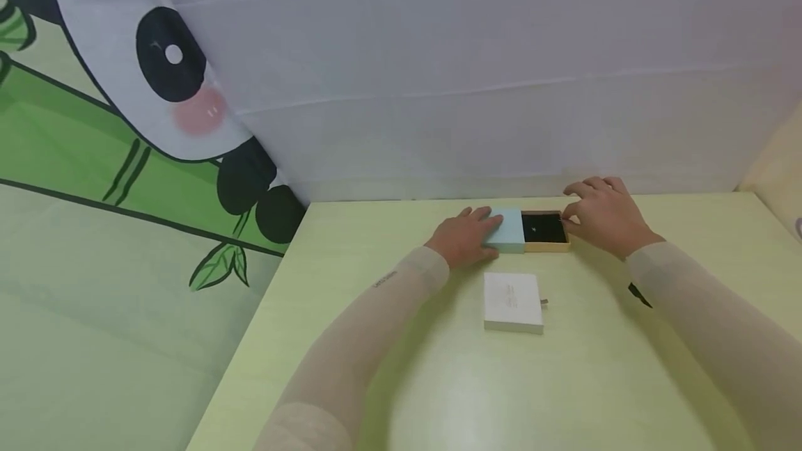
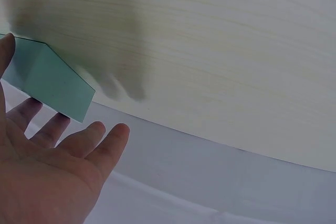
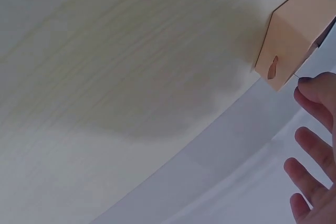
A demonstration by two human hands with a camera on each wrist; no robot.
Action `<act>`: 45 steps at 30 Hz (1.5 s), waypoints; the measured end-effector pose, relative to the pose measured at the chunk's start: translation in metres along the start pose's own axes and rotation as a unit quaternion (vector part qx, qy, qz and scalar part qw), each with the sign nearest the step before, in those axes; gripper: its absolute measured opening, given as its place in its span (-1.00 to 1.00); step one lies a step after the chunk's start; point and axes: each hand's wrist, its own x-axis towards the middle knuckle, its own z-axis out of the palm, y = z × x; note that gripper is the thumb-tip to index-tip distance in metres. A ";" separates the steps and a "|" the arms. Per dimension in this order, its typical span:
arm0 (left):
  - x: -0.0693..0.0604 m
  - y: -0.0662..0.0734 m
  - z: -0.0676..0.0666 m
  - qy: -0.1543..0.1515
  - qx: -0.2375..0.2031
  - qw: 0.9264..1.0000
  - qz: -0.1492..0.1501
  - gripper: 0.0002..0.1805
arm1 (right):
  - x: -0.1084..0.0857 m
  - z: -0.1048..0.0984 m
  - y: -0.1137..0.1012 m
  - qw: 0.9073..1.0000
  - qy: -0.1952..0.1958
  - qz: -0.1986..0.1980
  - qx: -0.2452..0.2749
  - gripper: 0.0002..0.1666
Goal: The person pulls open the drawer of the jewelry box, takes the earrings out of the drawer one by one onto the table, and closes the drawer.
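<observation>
A drawer-style jewellery box lies near the table's far edge in the head view, its light-blue sleeve on the left. The orange-tan drawer is pulled out to the right, and a small shiny speck shows on its black pad. My left hand holds the sleeve, thumb on the near side and fingers across the far side. At the drawer's right end my right hand has thumb and forefinger pinched together. A thin pale strand runs from their tips towards the drawer edge; its kind is unclear.
A white box with a small tab on its right side lies nearer on the pale table. Behind the table hangs a white cloth; a cartoon-printed cloth is at left.
</observation>
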 end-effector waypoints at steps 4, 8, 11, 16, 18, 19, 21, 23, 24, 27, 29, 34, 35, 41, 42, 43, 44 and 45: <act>0.000 -0.001 0.001 0.002 -0.001 1.000 0.003 -0.08 | -0.002 0.001 0.003 1.000 0.001 0.000 0.003 -0.92; -0.001 -0.001 0.001 0.003 0.000 1.000 0.002 -0.08 | -0.003 0.002 0.004 1.000 0.001 0.002 0.001 -0.90; 0.000 0.000 0.001 0.002 0.003 1.000 0.004 -0.08 | -0.006 0.002 0.005 1.000 0.006 0.004 0.000 -0.90; 0.004 0.004 0.000 0.003 0.013 1.000 0.016 -0.07 | -0.013 0.000 0.006 0.999 0.030 0.013 0.000 -0.91; 0.002 0.005 0.001 0.003 0.017 1.000 0.020 -0.07 | -0.016 -0.001 0.004 0.999 0.036 0.015 -0.002 -0.91; 0.001 0.005 0.002 0.004 0.017 1.000 0.022 -0.07 | -0.018 -0.002 0.004 0.999 0.036 0.017 -0.003 -0.92; -0.001 0.006 0.003 0.004 0.020 0.999 0.026 -0.07 | -0.022 -0.003 0.002 0.999 0.033 0.022 -0.006 -0.92; -0.003 0.006 0.004 0.006 0.023 0.999 0.030 -0.07 | -0.026 -0.005 0.001 0.999 0.028 0.029 -0.007 -0.91; -0.004 0.006 0.005 0.007 0.023 0.999 0.032 -0.07 | -0.028 -0.005 0.000 0.999 0.025 0.034 -0.007 -0.91; -0.008 0.004 0.006 0.011 0.023 0.999 0.038 -0.07 | -0.033 -0.006 -0.003 0.999 0.024 0.042 -0.010 -0.90; -0.011 0.001 0.007 0.014 0.024 0.999 0.040 -0.07 | -0.035 -0.005 -0.006 0.999 0.027 0.041 -0.013 -0.90; -0.013 -0.004 0.009 0.017 0.021 0.999 0.034 -0.07 | -0.034 -0.001 -0.006 0.999 0.033 0.036 -0.019 -0.90; -0.013 -0.005 0.009 0.016 0.019 0.999 0.033 -0.07 | -0.033 -0.001 -0.006 0.999 0.034 0.035 -0.021 -0.90; -0.016 -0.005 0.007 0.021 0.010 0.999 0.038 -0.10 | -0.034 -0.003 -0.005 0.998 0.026 0.043 -0.031 -0.89; -0.016 -0.004 0.006 0.023 0.010 0.999 0.041 -0.10 | -0.035 -0.003 -0.004 0.998 0.023 0.045 -0.033 -0.89; -0.015 -0.003 0.006 0.024 0.009 0.999 0.044 -0.11 | -0.037 -0.003 -0.003 0.998 0.020 0.048 -0.034 -0.89; -0.014 -0.001 0.006 0.024 0.008 0.999 0.047 -0.10 | -0.039 -0.004 -0.001 0.998 0.018 0.050 -0.035 -0.90; -0.013 0.001 0.006 0.024 0.008 0.998 0.050 -0.10 | -0.042 -0.004 0.000 0.998 0.016 0.052 -0.035 -0.90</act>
